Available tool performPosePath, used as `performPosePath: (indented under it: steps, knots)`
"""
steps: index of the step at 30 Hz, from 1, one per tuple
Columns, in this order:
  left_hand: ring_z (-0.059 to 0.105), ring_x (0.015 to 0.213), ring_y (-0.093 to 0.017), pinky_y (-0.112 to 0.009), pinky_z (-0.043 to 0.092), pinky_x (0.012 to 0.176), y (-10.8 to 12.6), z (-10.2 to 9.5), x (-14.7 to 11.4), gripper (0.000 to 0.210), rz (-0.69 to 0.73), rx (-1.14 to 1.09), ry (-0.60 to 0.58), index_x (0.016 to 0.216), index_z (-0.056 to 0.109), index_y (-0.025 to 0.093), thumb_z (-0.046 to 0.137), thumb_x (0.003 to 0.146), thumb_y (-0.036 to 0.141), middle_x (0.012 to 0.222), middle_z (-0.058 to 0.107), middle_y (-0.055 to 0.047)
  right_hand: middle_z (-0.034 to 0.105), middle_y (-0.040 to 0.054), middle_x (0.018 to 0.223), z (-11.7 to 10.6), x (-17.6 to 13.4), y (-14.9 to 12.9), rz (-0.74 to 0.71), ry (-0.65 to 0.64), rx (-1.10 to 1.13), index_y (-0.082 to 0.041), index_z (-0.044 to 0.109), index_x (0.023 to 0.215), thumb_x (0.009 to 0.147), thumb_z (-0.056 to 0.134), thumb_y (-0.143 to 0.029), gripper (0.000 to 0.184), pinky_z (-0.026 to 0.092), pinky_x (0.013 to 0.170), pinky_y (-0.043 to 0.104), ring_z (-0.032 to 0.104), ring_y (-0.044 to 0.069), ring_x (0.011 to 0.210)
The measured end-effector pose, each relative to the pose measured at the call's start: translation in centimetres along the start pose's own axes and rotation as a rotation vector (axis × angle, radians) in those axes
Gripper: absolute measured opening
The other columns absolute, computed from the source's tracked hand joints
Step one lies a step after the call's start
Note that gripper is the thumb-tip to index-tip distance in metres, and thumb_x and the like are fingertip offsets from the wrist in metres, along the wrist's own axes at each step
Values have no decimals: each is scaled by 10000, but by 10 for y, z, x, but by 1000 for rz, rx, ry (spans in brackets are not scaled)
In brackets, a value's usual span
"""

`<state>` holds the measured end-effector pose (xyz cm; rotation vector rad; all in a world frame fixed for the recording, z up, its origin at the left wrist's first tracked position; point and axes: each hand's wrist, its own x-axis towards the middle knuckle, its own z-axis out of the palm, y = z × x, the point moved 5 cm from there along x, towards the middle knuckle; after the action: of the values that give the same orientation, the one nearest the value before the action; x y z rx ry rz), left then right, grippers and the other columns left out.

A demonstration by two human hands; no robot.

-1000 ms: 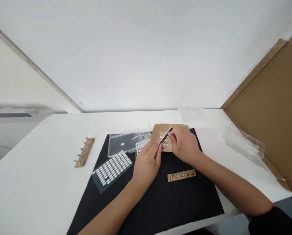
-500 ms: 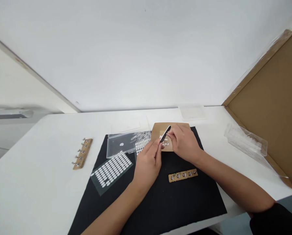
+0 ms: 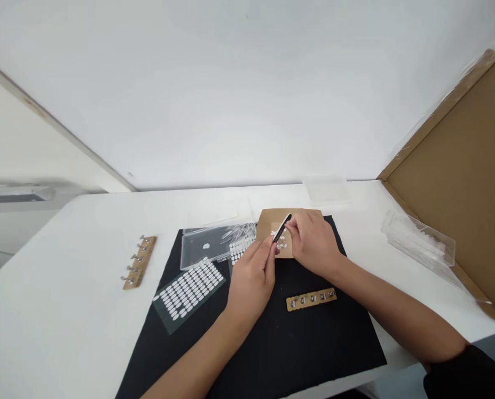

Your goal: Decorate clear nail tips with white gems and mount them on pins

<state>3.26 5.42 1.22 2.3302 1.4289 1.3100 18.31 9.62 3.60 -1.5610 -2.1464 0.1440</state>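
Note:
A slim black strip with a white edge [image 3: 283, 228] slants upward between my two hands, over a brown card [image 3: 264, 221]. My left hand [image 3: 253, 271] is closed in a pinch on its lower end. Near the upper end, my right hand [image 3: 314, 238] has thumb and forefinger pinched against it; whether something tiny is also between those fingertips is hidden. White oval pieces [image 3: 281, 244] lie on the card just behind the strip. In front of my right hand, a small tan bar with a row of metal fittings [image 3: 312, 299] rests on the black mat [image 3: 314, 343].
Left of my hands lie a sheet of white oval stickers [image 3: 193, 288] and a clear tray [image 3: 193, 249] with clear slivers beside it. Another tan bar with metal pegs [image 3: 139, 263] stands on the white table at left. A clear box [image 3: 417, 238] sits by the cardboard panel [image 3: 459, 194] at right.
Both hands keep their pinch on the strip, with barely any shift. The whole view has moved very slightly; nothing has been picked up or let go.

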Motion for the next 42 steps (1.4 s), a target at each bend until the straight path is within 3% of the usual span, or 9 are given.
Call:
performPosePath:
  steps: [5,10,15,19,23,27,30,38,42]
  knots:
    - [745,857,-182,-290,611,801,0,0,0,201,9,4,16,1149,714,136,527,1076,141,970,769,-92,674,41,859,4,0,-2,-55,-76,31,-209,517,901,1025,502,-208,125,300,633,316,580,186,729]
    - [753,900,-192,-295,613,835,-1,1,-1,196,16,18,8,1163,709,136,537,1070,131,997,772,-98,678,51,867,3,0,-2,-35,-54,26,-205,521,898,1030,492,-204,135,288,629,314,574,188,728]
    - [720,815,-183,-295,591,757,-2,0,0,201,15,34,5,1144,706,137,516,1079,145,918,740,-77,678,47,852,4,0,-3,-17,-44,29,-209,520,882,1025,498,-189,145,283,630,308,563,183,714]
    - [706,804,-173,-288,581,753,0,-1,1,203,19,38,-7,1113,700,152,500,1084,143,904,725,-64,674,41,830,6,0,-6,-70,-63,23,-210,529,871,1007,510,-165,145,294,642,310,564,187,718]
    - [705,815,-174,-291,575,761,2,-4,2,200,25,50,10,1106,697,150,497,1088,146,912,725,-68,689,55,863,3,1,-5,-22,-8,19,-206,537,884,1050,472,-188,178,303,658,312,579,192,748]
    - [712,838,-182,-295,572,766,2,-3,3,206,18,66,-6,1084,702,151,496,1089,150,953,741,-81,677,49,834,5,1,-10,-83,-47,27,-205,535,875,1046,480,-192,180,305,660,315,568,188,726]
    - [708,833,-179,-292,567,769,2,-3,3,201,21,61,6,1094,702,138,501,1087,144,940,737,-80,681,53,845,3,1,-7,-27,0,13,-204,541,890,1058,455,-204,188,303,657,319,573,192,732]
    - [696,807,-176,-288,560,752,0,-2,0,214,13,57,-4,1105,701,150,487,1092,158,912,719,-68,684,59,853,3,1,-9,-33,-13,12,-203,540,893,1065,452,-227,195,295,655,322,576,198,748]
    - [694,792,-175,-287,559,747,0,-2,1,212,20,58,-8,1110,700,144,490,1087,147,904,721,-66,675,49,822,5,0,-14,-93,-77,-3,-208,538,863,1025,495,-199,168,289,652,326,551,193,710]
